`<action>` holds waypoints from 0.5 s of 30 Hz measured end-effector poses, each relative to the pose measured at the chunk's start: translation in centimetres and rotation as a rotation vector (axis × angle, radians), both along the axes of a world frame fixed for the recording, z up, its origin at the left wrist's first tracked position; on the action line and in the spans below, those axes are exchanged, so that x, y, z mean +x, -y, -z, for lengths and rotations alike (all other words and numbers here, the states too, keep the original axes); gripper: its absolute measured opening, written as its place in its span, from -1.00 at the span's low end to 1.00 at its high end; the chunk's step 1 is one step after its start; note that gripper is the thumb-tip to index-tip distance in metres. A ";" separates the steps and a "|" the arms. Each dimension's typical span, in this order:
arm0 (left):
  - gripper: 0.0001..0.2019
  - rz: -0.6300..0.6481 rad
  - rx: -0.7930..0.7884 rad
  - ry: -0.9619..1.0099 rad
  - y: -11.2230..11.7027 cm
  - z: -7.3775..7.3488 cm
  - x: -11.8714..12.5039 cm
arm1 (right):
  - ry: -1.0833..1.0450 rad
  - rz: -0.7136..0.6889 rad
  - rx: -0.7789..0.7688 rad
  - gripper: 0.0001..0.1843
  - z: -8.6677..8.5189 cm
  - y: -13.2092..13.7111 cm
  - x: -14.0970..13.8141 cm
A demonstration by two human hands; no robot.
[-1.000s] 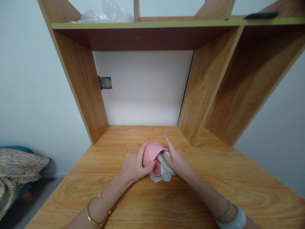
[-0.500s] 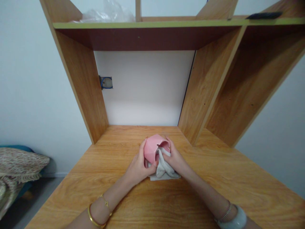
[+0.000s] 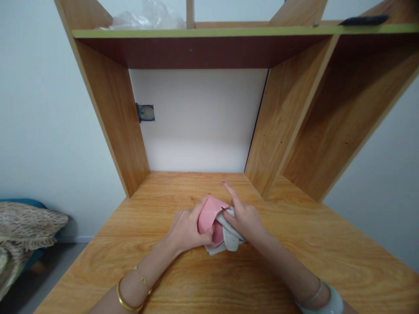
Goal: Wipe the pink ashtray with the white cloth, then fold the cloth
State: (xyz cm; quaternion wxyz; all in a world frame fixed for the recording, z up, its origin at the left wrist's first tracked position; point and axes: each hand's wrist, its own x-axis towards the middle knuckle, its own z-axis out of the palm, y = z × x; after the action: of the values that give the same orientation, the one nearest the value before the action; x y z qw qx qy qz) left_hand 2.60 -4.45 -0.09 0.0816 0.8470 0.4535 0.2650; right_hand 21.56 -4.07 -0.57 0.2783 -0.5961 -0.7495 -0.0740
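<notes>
A pink cup-like container point(image 3: 209, 212) with notches in its rim lies tilted on its side, its opening facing right and toward me. My left hand point(image 3: 189, 226) is wrapped round its left side, the thumb at the lower rim. At the opening, my right hand point(image 3: 245, 218) pinches a light grey cloth point(image 3: 231, 239), its index finger stretched out away from the container. Part of the cloth runs into the opening; the rest hangs below the container, over the desk. The fingertips inside the rim are partly hidden.
The wooden desk point(image 3: 209, 283) runs back to a white panel with an uncovered socket box point(image 3: 146, 113) at left. Upright boards flank it, and a shelf point(image 3: 209, 33) above carries a clear plastic bag point(image 3: 147, 19) and a dark object point(image 3: 364, 20). A patterned fabric point(image 3: 29, 222) sits at far left.
The container has come slightly nearer to me and turned, its opening tipped lower. My right hand has shifted right, off the rim, with its index finger now extended; the cloth has bunched differently.
</notes>
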 end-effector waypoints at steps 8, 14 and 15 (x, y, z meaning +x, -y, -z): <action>-0.29 0.054 -0.051 0.011 -0.2 -0.1 -0.2 | -0.056 -0.124 -0.054 -0.34 -0.1 0.1 0.1; -0.25 0.048 -0.147 0.286 -0.7 0.5 -0.2 | -0.291 -0.059 -0.141 -0.39 0.7 -0.3 0.0; -0.23 0.057 -0.160 0.326 -0.7 0.7 -0.1 | -0.351 -0.057 -0.136 -0.39 0.9 -0.5 0.0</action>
State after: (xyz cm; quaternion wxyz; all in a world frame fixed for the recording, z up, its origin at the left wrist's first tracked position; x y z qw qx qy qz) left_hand 2.51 -3.72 -0.80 0.2286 0.7963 0.4296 0.3592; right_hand 21.55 -3.58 -1.46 0.3657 -0.5959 -0.7093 0.0901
